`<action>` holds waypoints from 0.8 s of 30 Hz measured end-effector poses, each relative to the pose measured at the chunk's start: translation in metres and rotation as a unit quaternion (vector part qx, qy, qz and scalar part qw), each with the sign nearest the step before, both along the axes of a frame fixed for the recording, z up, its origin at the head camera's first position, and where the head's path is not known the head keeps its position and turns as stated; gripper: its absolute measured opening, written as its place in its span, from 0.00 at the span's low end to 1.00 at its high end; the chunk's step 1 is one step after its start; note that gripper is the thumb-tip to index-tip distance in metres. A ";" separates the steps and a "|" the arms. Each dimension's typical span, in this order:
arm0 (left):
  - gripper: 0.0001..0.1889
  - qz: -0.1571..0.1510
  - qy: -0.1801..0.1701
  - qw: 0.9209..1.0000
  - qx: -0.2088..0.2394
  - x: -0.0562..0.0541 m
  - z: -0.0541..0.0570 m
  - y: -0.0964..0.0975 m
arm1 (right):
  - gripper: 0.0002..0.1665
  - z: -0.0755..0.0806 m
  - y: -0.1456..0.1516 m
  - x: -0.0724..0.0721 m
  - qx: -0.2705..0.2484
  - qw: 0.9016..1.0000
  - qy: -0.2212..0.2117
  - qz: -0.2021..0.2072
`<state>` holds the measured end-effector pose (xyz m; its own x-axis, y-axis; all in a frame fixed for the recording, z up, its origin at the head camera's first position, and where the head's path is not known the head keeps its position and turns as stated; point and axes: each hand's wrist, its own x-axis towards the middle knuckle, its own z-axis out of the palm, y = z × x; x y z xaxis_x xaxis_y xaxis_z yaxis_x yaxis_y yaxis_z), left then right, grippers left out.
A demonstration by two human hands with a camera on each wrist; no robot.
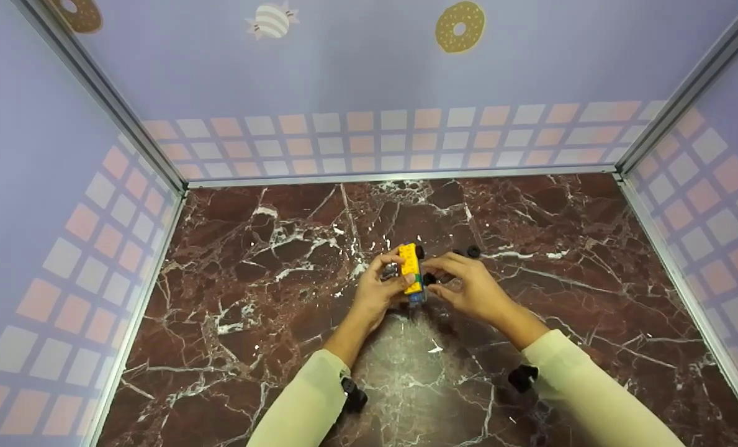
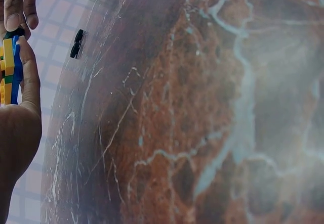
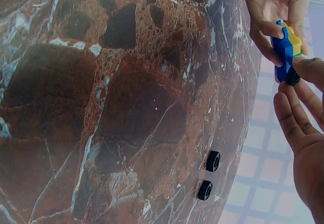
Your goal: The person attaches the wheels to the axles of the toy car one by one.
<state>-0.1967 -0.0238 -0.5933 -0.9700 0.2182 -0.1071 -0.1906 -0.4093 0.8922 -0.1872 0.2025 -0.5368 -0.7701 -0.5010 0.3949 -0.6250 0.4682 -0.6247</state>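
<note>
In the head view my left hand grips a toy-brick car from its left side. The car has a studded yellow body with a green piece and a blue base. One black wheel shows at its far right corner. My right hand pinches another black wheel between thumb and fingers, right at the blue base in the right wrist view. At the upper left edge of the left wrist view, both hands meet around the car, which is partly cut off.
Two loose black wheels lie close together on the dark red marbled tabletop, beyond my right hand. Patterned panels wall the table at the back and both sides. Black wrist cameras sit at both sleeves.
</note>
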 end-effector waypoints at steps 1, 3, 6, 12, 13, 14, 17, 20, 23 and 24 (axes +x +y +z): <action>0.17 0.001 0.000 1.000 0.000 0.000 0.000 0.000 | 0.28 0.000 0.000 0.000 -0.001 1.000 0.000 0.002; 0.17 0.003 0.000 1.000 0.000 0.000 0.000 0.000 | 0.28 -0.001 -0.001 0.000 -0.001 1.000 -0.001 0.006; 0.17 0.005 0.001 1.000 -0.005 0.000 0.001 -0.001 | 0.27 -0.001 -0.003 0.000 0.002 1.000 -0.003 0.010; 0.17 0.008 0.003 1.000 -0.010 0.002 0.003 0.000 | 0.26 -0.001 -0.004 0.001 0.008 1.000 -0.004 0.009; 0.17 0.008 0.003 1.000 -0.011 0.002 0.003 0.000 | 0.25 -0.002 -0.004 0.000 0.008 1.000 -0.005 0.008; 0.18 0.009 0.003 1.000 -0.011 0.002 0.004 0.000 | 0.25 -0.002 -0.004 0.000 0.007 1.000 -0.006 0.007; 0.20 0.009 0.002 1.000 -0.011 0.003 0.004 0.001 | 0.24 -0.003 -0.004 0.000 0.005 1.000 -0.004 0.006; 0.23 0.006 0.004 1.000 -0.011 0.004 0.004 0.000 | 0.23 -0.005 -0.003 0.000 0.001 1.000 0.008 0.007; 0.23 -0.001 0.011 1.000 -0.014 0.004 0.004 -0.001 | 0.22 -0.005 -0.004 0.000 -0.005 1.000 0.023 0.010; 0.23 -0.003 0.013 1.000 -0.013 0.005 0.004 -0.001 | 0.22 -0.005 -0.003 0.000 -0.006 1.000 0.024 0.011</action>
<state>-0.1921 -0.0248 -0.5888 -0.9713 0.2211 -0.0874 -0.1694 -0.3854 0.9071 -0.1870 0.1990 -0.5420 -0.7389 -0.5119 0.4382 -0.6647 0.4467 -0.5989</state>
